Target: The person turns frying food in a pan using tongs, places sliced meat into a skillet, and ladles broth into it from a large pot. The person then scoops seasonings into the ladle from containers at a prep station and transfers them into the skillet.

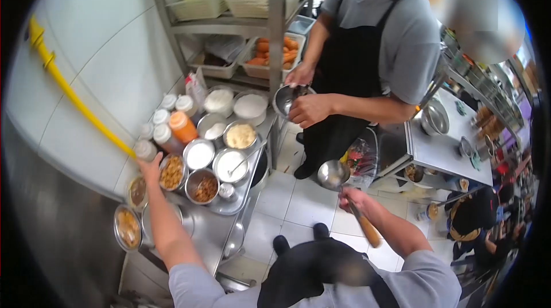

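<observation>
My right hand [356,200] is closed around a ladle, near where its wooden handle [367,226] meets the metal. The ladle's round steel bowl [333,174] points away from me over the tiled floor. On the left, my left hand [150,167] reaches across the steel counter and grips the lower part of a squeeze bottle [146,149] with a whitish top. Beside that hand stands a steel bowl of golden-brown fried pieces [171,172]. More squeeze bottles, one of them orange [182,127], line the wall behind.
Bowls of white powder [199,154] and dark brown pieces [202,186] crowd a tray [241,200]. A co-worker in a black apron [350,55] holds a metal bowl [285,101] ahead. Shelving [278,21] carries vegetable baskets. A yellow pipe [86,104] runs down the wall.
</observation>
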